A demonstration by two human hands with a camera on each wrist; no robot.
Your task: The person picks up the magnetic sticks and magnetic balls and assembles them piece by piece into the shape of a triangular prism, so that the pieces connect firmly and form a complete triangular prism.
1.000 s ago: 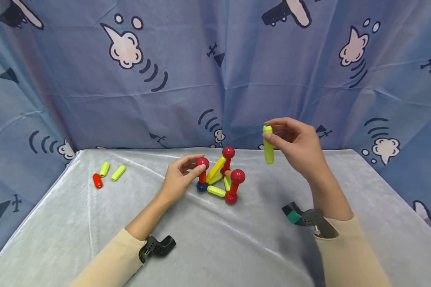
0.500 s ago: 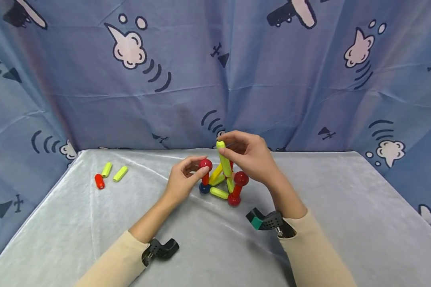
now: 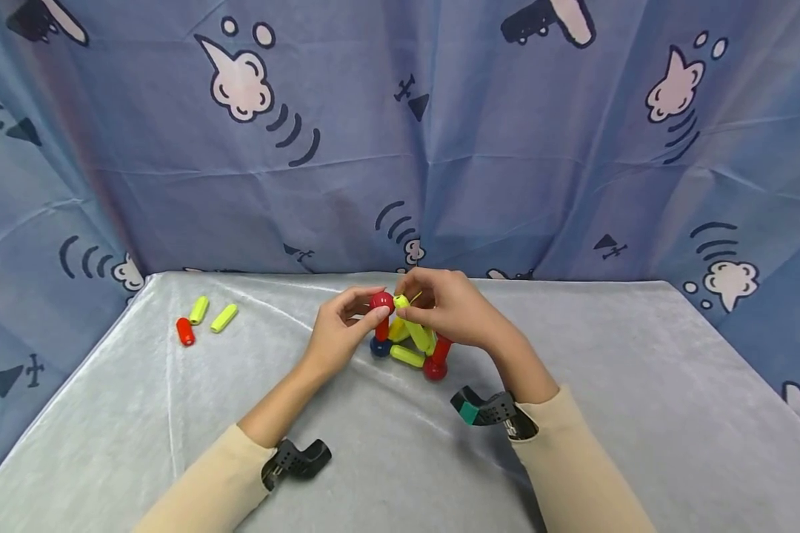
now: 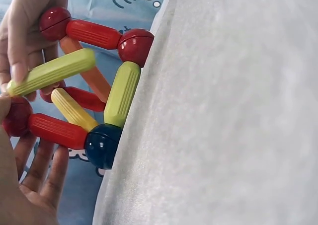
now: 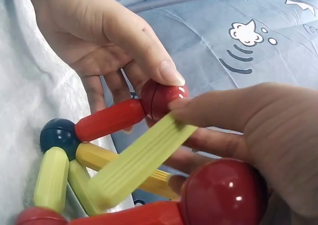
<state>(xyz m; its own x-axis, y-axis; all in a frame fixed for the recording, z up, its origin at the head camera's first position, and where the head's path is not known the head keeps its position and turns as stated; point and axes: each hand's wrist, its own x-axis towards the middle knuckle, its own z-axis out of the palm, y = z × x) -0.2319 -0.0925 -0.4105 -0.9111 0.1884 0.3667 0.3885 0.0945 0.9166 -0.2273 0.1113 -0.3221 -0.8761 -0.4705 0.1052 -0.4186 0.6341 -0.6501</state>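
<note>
A magnetic rod-and-ball frame stands on the table, with red, yellow, orange and yellow-green rods. At its left corner a red ball [image 3: 381, 301] tops a red rod [image 4: 57, 130] above a blue ball [image 4: 103, 145]. My left hand [image 3: 336, 333] holds that red ball between thumb and fingers. My right hand [image 3: 456, 307] pinches a yellow-green magnetic rod [image 5: 144, 160] by one end, right beside the held ball; whether they touch I cannot tell. The rod's other end slants down over the frame, free in the left wrist view. Another red ball [image 5: 223, 192] stands near my right hand.
Off to the left lie two yellow-green rods [image 3: 224, 317] and a short red rod [image 3: 185, 332]. A pale cloth [image 3: 273, 459] covers the table, and a blue patterned curtain [image 3: 347, 148] hangs behind it.
My right hand has come left and down from the right side, bringing the yellow-green rod to the red ball and tilting it. My left hand keeps its hold on the ball.
</note>
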